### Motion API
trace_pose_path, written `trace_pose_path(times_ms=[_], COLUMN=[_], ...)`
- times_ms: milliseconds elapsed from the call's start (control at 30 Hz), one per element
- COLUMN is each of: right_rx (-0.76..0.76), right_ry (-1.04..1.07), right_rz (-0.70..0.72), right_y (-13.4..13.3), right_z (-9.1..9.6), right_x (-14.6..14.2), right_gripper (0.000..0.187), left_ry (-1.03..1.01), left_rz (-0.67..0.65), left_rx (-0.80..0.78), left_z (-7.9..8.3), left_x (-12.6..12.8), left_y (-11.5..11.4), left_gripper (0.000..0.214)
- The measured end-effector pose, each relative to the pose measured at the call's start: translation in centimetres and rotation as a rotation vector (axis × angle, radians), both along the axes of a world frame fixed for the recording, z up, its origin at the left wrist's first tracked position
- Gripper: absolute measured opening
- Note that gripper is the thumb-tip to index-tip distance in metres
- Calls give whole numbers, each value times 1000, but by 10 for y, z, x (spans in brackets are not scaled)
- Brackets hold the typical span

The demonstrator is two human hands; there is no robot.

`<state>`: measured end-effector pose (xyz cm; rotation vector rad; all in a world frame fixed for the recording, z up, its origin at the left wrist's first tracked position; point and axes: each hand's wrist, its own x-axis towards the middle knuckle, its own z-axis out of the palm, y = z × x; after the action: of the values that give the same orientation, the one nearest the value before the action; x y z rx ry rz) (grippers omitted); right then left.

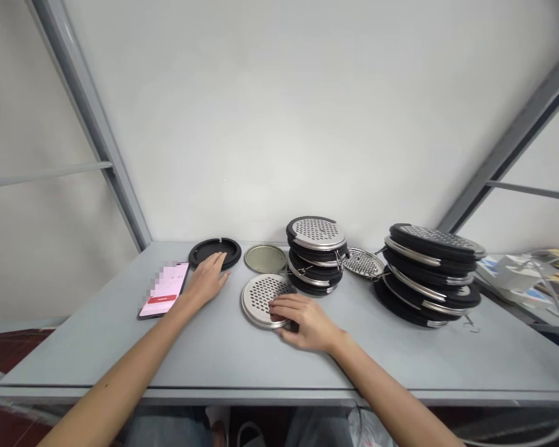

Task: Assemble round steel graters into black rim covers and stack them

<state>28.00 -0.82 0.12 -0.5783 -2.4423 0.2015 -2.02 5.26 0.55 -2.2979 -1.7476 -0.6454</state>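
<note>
My left hand (207,279) reaches over the near right edge of a black round dish-like piece (200,252), its fingers stretched out and touching or just above it. My right hand (310,323) lies over the right side of a round perforated metal disc (261,295). Its fingers are on top, with the thumb by the near edge. The disc lies flat on the table and its right part is hidden by the hand. Behind it rests a plain greenish-gold round lid (265,259). To the right, a stack of black-rimmed perforated discs (317,233) with wire clasps stands upright.
A phone (165,288) with a lit screen lies on the grey table (205,360), left of my left forearm. A larger, leaning stack of black-rimmed discs (431,276) stands at right. Another perforated disc (364,263) lies between the stacks. Boxes (517,279) and a white cable are beyond.
</note>
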Motion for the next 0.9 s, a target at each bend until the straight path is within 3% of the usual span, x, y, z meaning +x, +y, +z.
trace_pose_path(times_ms=[167, 367, 600, 767, 900], right_rx=[-56, -79, -121, -130, -243], right_ry=[-3, 27, 149, 307, 469], right_rz=[9, 15, -106, -271, -292], right_y=[-3, -3, 0, 8, 10], right_z=[5, 7, 1, -5, -5], right_x=[-1, -4, -4, -3, -6], right_gripper=[38, 24, 37, 66, 88], left_ry=[13, 2, -9, -41, -92], left_rz=[6, -39, -188, -486, -660], left_rx=[-50, -44, 60, 116, 81], left_z=[1, 1, 9, 26, 34], left_x=[9, 13, 0, -15, -3], left_y=[22, 13, -15, -54, -94], left_gripper=[25, 26, 30, 32, 38])
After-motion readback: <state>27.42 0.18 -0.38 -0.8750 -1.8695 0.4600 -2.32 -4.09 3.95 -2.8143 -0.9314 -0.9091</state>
